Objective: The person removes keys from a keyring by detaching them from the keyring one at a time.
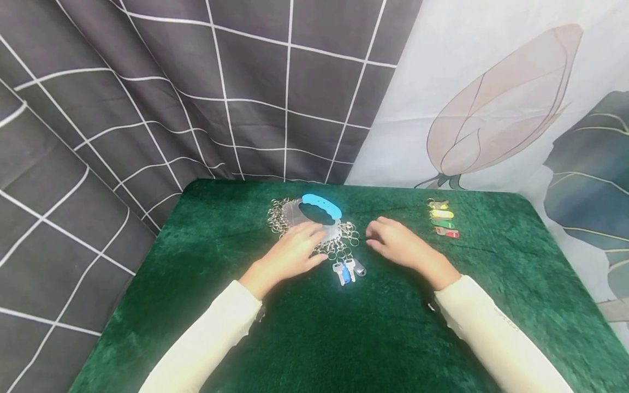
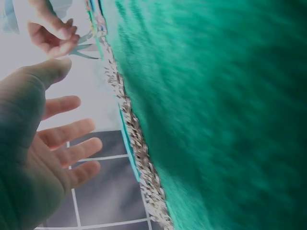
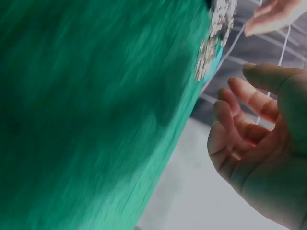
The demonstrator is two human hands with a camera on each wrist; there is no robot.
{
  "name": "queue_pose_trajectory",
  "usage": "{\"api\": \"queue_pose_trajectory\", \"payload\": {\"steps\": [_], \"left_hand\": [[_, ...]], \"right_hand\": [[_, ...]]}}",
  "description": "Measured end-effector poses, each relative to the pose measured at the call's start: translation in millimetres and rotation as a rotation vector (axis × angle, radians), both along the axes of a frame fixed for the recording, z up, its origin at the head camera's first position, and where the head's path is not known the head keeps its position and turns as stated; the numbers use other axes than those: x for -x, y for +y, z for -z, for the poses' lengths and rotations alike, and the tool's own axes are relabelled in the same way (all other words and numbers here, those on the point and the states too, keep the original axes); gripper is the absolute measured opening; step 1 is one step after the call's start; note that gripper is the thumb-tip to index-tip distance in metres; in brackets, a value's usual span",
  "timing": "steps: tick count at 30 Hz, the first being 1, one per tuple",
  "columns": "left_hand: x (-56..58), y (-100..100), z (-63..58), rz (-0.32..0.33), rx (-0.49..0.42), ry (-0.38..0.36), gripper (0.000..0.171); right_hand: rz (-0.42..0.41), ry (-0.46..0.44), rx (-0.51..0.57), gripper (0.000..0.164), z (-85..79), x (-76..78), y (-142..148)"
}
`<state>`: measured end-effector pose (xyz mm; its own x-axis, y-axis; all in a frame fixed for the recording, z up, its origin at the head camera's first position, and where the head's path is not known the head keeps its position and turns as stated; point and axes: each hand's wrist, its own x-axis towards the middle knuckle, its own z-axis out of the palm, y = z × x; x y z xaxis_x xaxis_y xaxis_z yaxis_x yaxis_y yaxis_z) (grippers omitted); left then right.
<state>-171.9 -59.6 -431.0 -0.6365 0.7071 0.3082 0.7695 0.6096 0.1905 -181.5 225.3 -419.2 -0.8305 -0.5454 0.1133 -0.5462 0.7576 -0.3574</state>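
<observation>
A key ring carrier lies on the table in the head view, with a light blue handle, a clear plate and many metal clips with rings along its edge. Over its near left part hovers my left hand, fingers spread, holding nothing and hiding some clips. At the carrier's near edge hang keys with a blue tag and a grey tag. My right hand is held just right of the carrier, its fingers loosely curled around nothing; the right wrist view shows its bare palm.
To the right, a column of keys with tags lies on the green cloth: a yellow tag, a green tag and a red tag. Behind the table hang a dark checked curtain and a pale flowered one.
</observation>
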Motion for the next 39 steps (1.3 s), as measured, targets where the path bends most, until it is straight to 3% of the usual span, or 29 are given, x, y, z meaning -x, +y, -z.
{"api": "queue_pose_trajectory", "payload": {"steps": [8, 15, 24, 39], "left_hand": [[3.5, 16, -9.6, -0.092, 0.141, -0.127, 0.042], [6.4, 29, -19.2, -0.112, 0.199, -0.146, 0.027], [9.1, 40, -20.8, -0.114, 0.163, -0.198, 0.013], [15.4, 50, -10.5, -0.134, 0.078, -0.305, 0.011]], "right_hand": [[0.024, -0.111, -0.094, 0.022, 2.3, -5.5, -36], [0.078, -0.169, -0.214, 0.03, 5.7, -5.8, -52], [0.131, -0.238, -0.262, 0.015, 6.0, -2.9, -56], [0.157, -0.259, -0.144, 0.015, 5.7, 0.5, -47]]}}
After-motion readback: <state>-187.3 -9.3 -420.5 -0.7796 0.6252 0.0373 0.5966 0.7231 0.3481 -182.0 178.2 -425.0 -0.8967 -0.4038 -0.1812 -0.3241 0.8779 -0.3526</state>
